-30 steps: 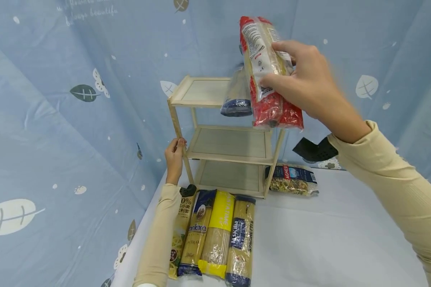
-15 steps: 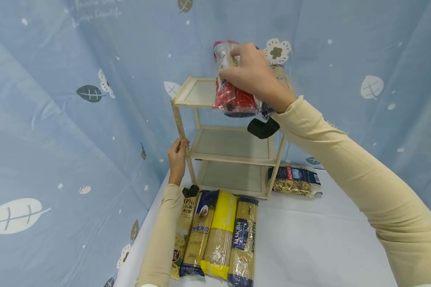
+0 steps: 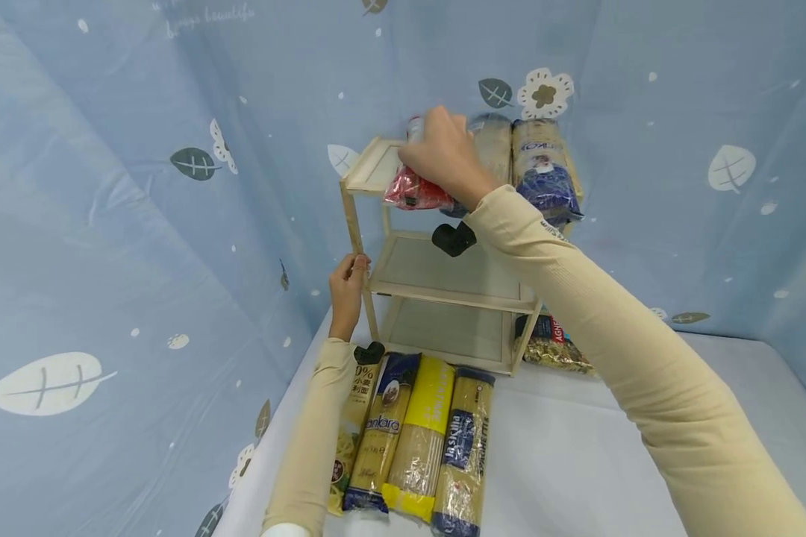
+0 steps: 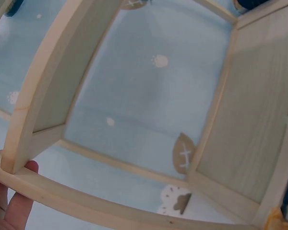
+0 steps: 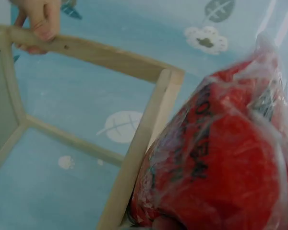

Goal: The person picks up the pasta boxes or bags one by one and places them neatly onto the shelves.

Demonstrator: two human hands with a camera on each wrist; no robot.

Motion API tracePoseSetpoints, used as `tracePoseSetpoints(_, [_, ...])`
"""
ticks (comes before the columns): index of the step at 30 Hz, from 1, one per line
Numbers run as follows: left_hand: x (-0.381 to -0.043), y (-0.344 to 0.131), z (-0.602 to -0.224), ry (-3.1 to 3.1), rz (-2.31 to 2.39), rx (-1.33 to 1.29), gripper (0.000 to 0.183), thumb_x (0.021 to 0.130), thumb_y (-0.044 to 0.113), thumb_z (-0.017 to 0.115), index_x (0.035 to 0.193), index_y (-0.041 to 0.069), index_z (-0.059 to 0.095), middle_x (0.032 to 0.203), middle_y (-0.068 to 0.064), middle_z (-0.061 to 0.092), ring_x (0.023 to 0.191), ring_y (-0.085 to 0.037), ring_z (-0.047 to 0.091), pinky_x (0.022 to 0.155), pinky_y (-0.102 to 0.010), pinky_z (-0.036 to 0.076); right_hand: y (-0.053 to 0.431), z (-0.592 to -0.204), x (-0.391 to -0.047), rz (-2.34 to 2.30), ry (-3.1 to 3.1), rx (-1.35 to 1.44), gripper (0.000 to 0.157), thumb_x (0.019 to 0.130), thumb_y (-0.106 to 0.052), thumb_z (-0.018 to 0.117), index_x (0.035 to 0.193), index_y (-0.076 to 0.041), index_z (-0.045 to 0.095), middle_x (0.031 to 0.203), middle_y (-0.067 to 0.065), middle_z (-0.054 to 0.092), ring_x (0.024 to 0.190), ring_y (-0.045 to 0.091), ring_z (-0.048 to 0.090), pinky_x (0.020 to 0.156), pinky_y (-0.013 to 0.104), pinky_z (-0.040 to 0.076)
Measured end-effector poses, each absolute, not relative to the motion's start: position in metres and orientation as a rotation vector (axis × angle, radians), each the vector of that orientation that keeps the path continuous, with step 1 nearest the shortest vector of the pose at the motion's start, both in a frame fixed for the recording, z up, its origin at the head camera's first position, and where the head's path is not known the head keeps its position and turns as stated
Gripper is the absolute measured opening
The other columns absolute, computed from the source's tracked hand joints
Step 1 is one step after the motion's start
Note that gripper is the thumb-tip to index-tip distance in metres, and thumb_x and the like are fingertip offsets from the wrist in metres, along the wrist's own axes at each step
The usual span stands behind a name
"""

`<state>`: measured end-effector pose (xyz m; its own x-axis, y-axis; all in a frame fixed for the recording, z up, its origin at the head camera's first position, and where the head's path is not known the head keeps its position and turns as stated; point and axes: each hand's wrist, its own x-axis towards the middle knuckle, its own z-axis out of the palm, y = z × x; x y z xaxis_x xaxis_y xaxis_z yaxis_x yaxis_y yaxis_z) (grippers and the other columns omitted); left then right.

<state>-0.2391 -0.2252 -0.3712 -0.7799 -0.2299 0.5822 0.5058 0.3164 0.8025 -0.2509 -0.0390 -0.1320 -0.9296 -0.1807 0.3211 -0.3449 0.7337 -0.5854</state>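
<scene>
In the head view my left hand [image 3: 348, 287] grips the left front post of a pale wooden three-tier rack [image 3: 436, 265]. Thumb and fingers of that hand wrap the post in the left wrist view. Up at the top shelf, my right hand [image 3: 443, 153] holds a red pasta bag [image 3: 413, 192] by its upper side, covering much of it. The bag's red end overhangs the shelf's front edge, left of a clear pasta bag [image 3: 493, 145] and a blue-ended pasta bag [image 3: 542, 168]. The right wrist view shows the crinkled red bag [image 5: 225, 158] close against the rack's edge.
Several long spaghetti packs, including a yellow one [image 3: 422, 440] and a blue-labelled one [image 3: 463, 455], lie side by side on the white table [image 3: 578, 462] before the rack. An Agnesi pasta bag [image 3: 554, 350] lies by the rack's right leg. Blue patterned curtains [image 3: 175, 261] enclose the space.
My right hand has carried the red bag leftward and down onto the top shelf, beside the other bags. My left hand keeps its grip on the post; the head view has shifted slightly.
</scene>
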Motion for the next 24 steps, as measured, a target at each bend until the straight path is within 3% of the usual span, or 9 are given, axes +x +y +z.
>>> tracePoseSetpoints(7, [-0.241,-0.223,-0.372,-1.944,-1.518,-0.227,0.027,0.101,0.022,0.048,0.095,0.001,0.064,0.083,-0.006,0.058,0.065,-0.022,0.04,0.063,-0.03,0.033,-0.051,-0.14,-0.262,0.871,-2.77,0.342,0.018,0.089,-0.026,0.045,0.077,-0.014,0.039,0.087,0.006,0.046,0.079,0.022,0.05,0.067,0.033,0.043])
tracePoseSetpoints(11, [-0.241,-0.222,-0.374,-1.944,-1.552,-0.234,0.026,0.101,0.021,0.049,0.094,0.001,0.064,0.084,-0.005,0.059,0.07,-0.024,0.045,0.064,-0.031,0.034,-0.054,-0.144,-0.264,0.682,-2.792,0.341,0.027,0.095,-0.035,0.042,0.078,-0.013,0.042,0.102,0.011,0.056,0.099,0.028,0.058,0.081,0.041,0.045])
tracePoseSetpoints(14, [-0.241,-0.221,-0.375,-1.953,-1.575,-0.234,0.026,0.101,0.021,0.048,0.095,0.001,0.064,0.085,-0.005,0.059,0.076,-0.029,0.049,0.065,-0.031,0.036,-0.054,-0.143,-0.262,0.595,-2.815,0.355,0.031,0.096,-0.039,0.041,0.081,-0.012,0.044,0.104,0.012,0.056,0.102,0.031,0.057,0.081,0.043,0.044])
tracePoseSetpoints(18, [-0.241,-0.223,-0.374,-1.959,-1.569,-0.236,0.026,0.101,0.021,0.047,0.097,0.001,0.064,0.091,-0.009,0.06,0.083,-0.036,0.051,0.069,-0.031,0.037,-0.049,-0.136,-0.254,0.636,-2.813,0.424,0.029,0.094,-0.035,0.044,0.104,-0.009,0.054,0.112,0.011,0.056,0.105,0.028,0.053,0.079,0.04,0.043])
tracePoseSetpoints(20, [-0.241,-0.224,-0.373,-1.962,-1.567,-0.24,0.027,0.101,0.022,0.047,0.098,0.0,0.064,0.093,-0.011,0.061,0.086,-0.038,0.052,0.07,-0.032,0.037,-0.044,-0.131,-0.248,0.682,-2.78,0.499,0.036,0.092,-0.029,0.047,0.12,-0.006,0.054,0.119,0.012,0.056,0.109,0.027,0.05,0.083,0.039,0.043])
tracePoseSetpoints(24, [-0.245,-0.226,-0.374,-1.968,-1.55,-0.24,0.028,0.101,0.023,0.047,0.098,0.0,0.064,0.093,-0.01,0.061,0.084,-0.032,0.052,0.07,-0.031,0.037,-0.029,-0.125,-0.235,0.736,-2.719,0.663,0.044,0.09,-0.022,0.051,0.129,-0.001,0.051,0.129,0.014,0.053,0.113,0.026,0.045,0.092,0.038,0.038])
